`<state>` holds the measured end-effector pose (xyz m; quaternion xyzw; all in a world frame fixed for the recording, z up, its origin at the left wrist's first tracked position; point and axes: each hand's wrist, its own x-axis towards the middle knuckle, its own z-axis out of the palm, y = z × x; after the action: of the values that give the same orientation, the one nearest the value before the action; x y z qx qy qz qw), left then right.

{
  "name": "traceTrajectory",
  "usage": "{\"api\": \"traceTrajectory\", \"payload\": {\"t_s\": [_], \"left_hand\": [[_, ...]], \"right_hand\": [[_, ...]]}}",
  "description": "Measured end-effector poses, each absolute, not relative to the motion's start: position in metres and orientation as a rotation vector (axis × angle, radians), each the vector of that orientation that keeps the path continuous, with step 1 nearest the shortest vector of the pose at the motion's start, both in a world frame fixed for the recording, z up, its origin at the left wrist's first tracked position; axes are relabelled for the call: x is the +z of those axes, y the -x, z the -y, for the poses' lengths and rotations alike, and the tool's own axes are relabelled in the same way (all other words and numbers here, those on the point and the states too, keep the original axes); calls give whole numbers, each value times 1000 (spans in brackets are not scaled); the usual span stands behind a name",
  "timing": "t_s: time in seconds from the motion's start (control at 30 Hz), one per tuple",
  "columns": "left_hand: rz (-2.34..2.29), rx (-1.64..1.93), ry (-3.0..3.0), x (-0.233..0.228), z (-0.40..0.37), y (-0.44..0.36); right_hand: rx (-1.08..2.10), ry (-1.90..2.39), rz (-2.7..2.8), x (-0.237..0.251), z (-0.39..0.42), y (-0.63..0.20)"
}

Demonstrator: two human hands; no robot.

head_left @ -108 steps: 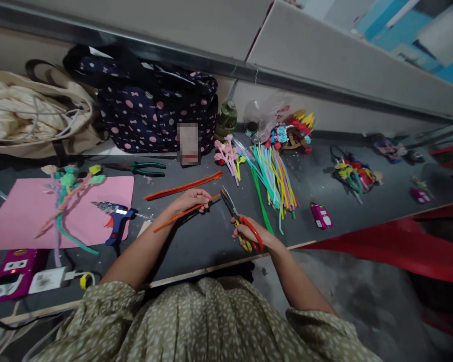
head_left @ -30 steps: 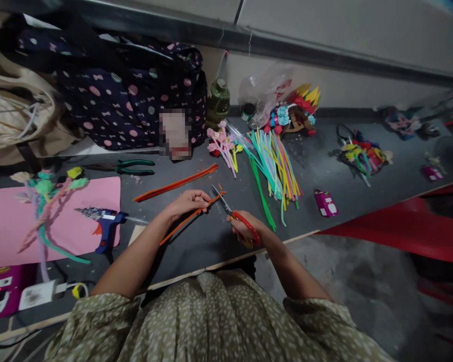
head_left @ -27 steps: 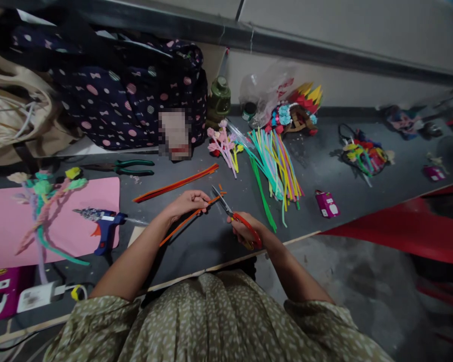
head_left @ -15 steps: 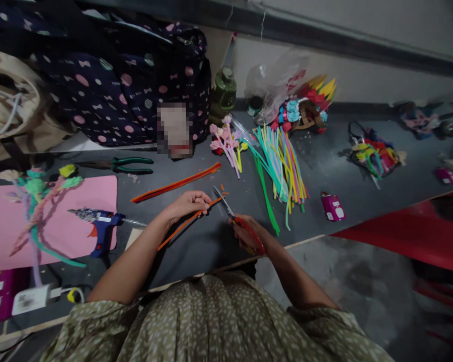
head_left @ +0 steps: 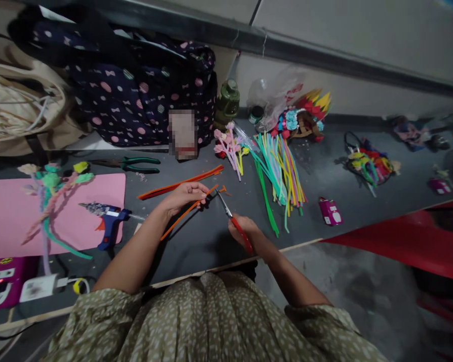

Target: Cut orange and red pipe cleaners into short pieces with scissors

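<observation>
Glue gun [head_left: 111, 219]: left of my hands, on the edge of the pink sheet [head_left: 98, 193], well apart from the work.
Left hand [head_left: 184, 193]: I see its fingers pinched shut on the orange stem [head_left: 181, 215], close to the stem's far-right end.
Orange stem: lifted just off the grey table [head_left: 324, 176], centre of scene; long axis runs near-left to far-right; the free tip juts right past my fingertips.
Loose orange stems [head_left: 181, 183]: just beyond the left hand, lying on nearly the same slant.
Cut bit [head_left: 223, 189]: small orange piece on the table, just right of the tip.
Scissors [head_left: 230, 216]: blades look nearly closed, tips at the stem's free end; they cross its axis.
Right hand [head_left: 243, 232]: near and right of the stem, fingers closed through the red handles; the left hand is nearer the tip.
Coloured stems [head_left: 277, 173]: fanned pile farther right, clear of both hands.
</observation>
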<state>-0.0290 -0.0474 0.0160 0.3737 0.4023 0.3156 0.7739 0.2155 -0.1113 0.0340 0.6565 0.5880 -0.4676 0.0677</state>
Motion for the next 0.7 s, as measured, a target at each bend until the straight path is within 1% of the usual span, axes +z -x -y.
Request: {"api": "traceTrajectory", "payload": {"t_s": [0.17, 0.27, 0.43, 0.6, 0.7], "left_hand": [[-930, 790, -758, 15, 46, 36], [-932, 818, -759, 14, 47, 36], [-935, 835, -753, 17, 49, 36], [-933, 854, -748, 21, 51, 36], [-921, 849, -761, 22, 53, 36]], "right_hand": [[-889, -1866, -2025, 37, 125, -199], [-649, -1764, -2119, 42, 131, -193], [-588, -1702, -2148, 59, 112, -196], [-352, -1977, -2294, 57, 56, -182], [-348, -2073, -2290, 42, 24, -162]]}}
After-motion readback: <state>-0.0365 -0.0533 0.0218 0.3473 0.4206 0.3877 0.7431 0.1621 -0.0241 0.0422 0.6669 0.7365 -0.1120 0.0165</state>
